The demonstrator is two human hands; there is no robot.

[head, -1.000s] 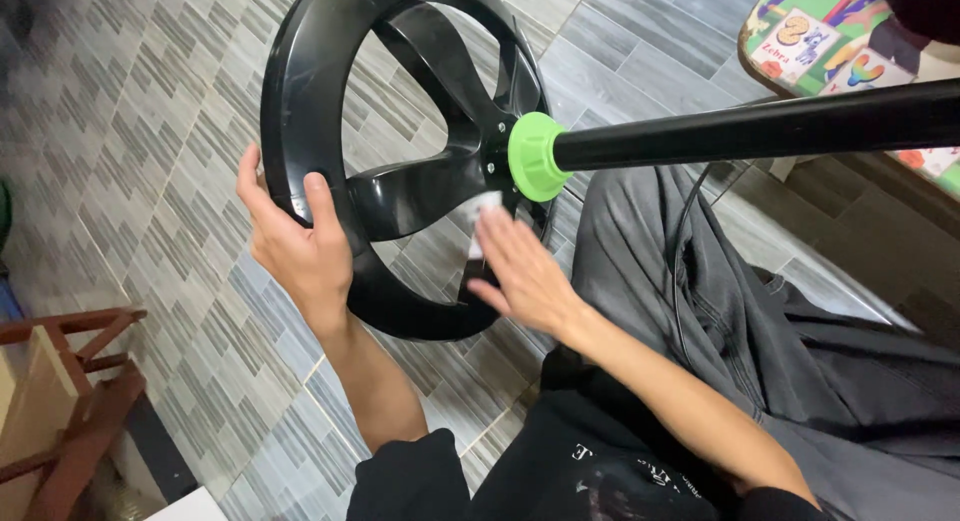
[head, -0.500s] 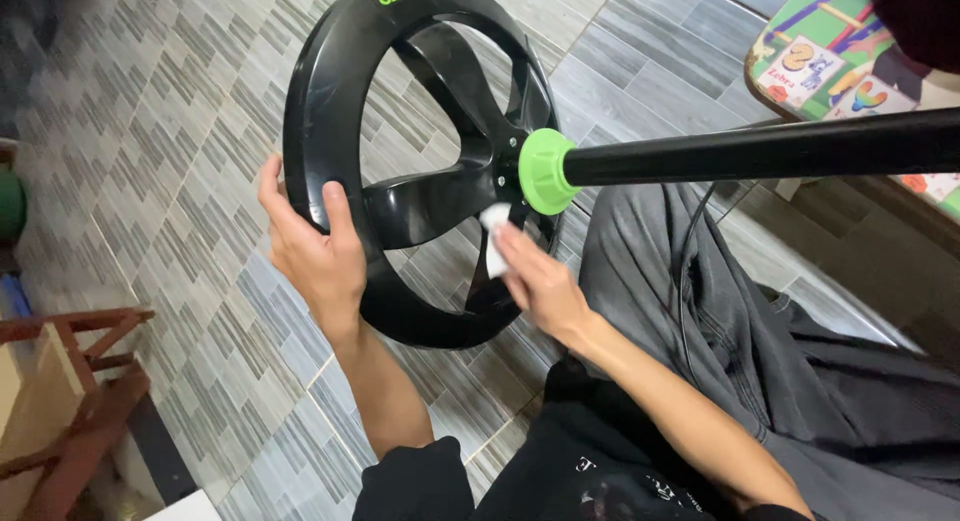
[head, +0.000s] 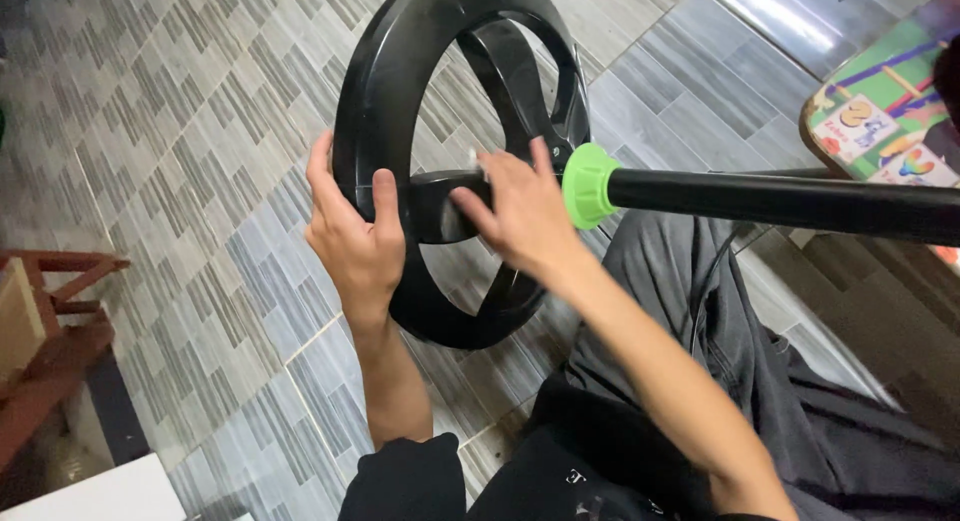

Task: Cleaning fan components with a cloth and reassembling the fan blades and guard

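Since a moment ago the right hand (head: 515,211), pressing a white cloth (head: 470,159), has slid from five o'clock below the green collar (head: 590,186) onto the nine o'clock spoke, while the left hand (head: 355,236) keeps its grip closed on the black base ring (head: 375,91) above the floor (head: 180,131).

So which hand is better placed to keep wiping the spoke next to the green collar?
Right, probably. The right hand lies on the spoke with a bit of white cloth showing, beside the green collar. The left hand grips the black ring base, steadying it.
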